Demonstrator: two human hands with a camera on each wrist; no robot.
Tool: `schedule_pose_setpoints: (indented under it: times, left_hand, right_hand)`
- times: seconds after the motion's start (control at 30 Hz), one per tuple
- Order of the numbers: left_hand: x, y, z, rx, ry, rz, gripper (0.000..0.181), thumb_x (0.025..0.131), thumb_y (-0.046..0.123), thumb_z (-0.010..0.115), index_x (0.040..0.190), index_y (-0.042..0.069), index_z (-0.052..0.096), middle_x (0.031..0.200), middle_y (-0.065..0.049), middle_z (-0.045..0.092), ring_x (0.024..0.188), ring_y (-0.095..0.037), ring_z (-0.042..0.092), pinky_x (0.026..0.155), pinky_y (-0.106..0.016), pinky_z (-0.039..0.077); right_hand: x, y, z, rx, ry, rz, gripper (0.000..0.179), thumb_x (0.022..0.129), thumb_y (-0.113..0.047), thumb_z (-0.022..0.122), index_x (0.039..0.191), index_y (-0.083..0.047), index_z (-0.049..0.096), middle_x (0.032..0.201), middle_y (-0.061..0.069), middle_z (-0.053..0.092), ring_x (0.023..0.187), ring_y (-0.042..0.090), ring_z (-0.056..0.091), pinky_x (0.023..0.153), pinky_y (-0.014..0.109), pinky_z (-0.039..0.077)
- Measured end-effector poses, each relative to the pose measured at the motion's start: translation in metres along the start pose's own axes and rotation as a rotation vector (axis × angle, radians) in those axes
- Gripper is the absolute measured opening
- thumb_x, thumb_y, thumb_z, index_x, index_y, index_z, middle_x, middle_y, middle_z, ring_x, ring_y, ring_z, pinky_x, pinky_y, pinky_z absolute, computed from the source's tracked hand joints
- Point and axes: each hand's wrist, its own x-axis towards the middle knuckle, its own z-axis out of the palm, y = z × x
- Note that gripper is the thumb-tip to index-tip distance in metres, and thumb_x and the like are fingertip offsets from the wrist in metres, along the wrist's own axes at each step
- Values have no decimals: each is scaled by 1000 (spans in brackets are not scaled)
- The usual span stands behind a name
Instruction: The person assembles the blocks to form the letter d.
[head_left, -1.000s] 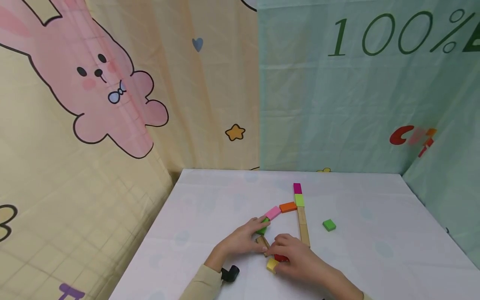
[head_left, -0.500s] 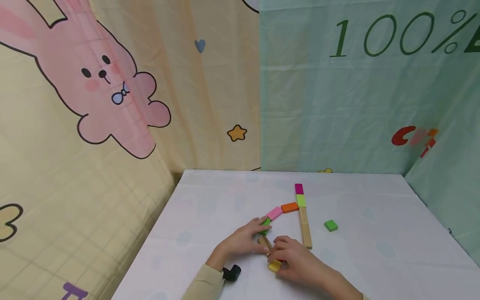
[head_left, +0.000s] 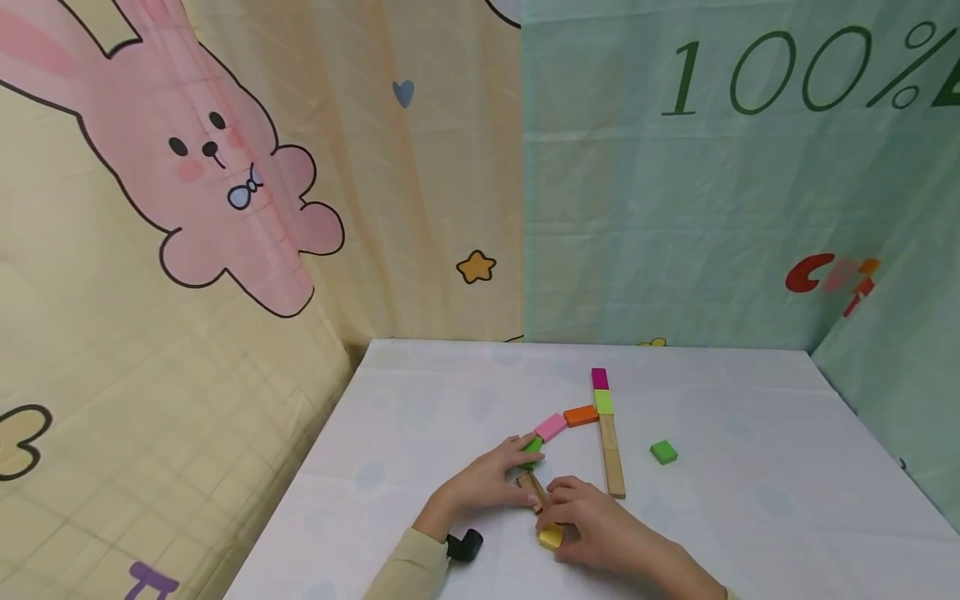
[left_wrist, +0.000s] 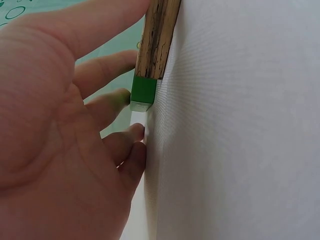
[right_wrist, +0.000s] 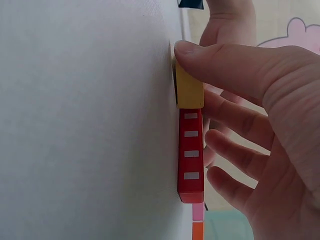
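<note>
My right hand (head_left: 603, 529) pinches a yellow block (head_left: 551, 537) between thumb and fingers at the near end of a curved row. In the right wrist view, that yellow block touches the end of a red block (right_wrist: 191, 145) with pale rectangles on its side; the head view has the red one hidden by the hand. My left hand (head_left: 487, 479) lies along the row's left side. Its fingertips touch a green block (head_left: 532, 450), while the thumb rests against a dark-streaked wooden block (left_wrist: 159, 42).
Pink (head_left: 551, 427) and orange (head_left: 581, 416) blocks continue the curve to a straight line of wooden (head_left: 611, 458), lime (head_left: 603, 402) and magenta (head_left: 599, 378) blocks. A loose green block (head_left: 663, 452) lies to the right on the white table (head_left: 750, 517).
My right hand has turned the yellow block slightly and brought it in against the row's end. The red block has gone out of sight behind that hand. My left hand stays put.
</note>
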Motion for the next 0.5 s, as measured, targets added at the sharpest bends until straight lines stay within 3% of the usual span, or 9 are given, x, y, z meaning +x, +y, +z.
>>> schedule_pose_setpoints:
  times: [0.2,0.5]
  left_hand:
    - [0,-2,2,-5,-5,-6,67,86,54,75,147,36,53,164,17,20,152,-23,17,112,-62,29]
    - [1,-3,2,25,5,10,68,86,56,74,147,35,52,164,15,21,152,-22,16,113,-61,29]
  right_hand:
    - [-2,0,0,40,3,-5,31,80,-29,87,108,-35,75,109,-23,58,117,12,49,97,33,50]
    - [-3,-2,-1,80,77,-9,32,81,-21,86,110,-31,76,110,-24,60,106,4,50,85,24,51]
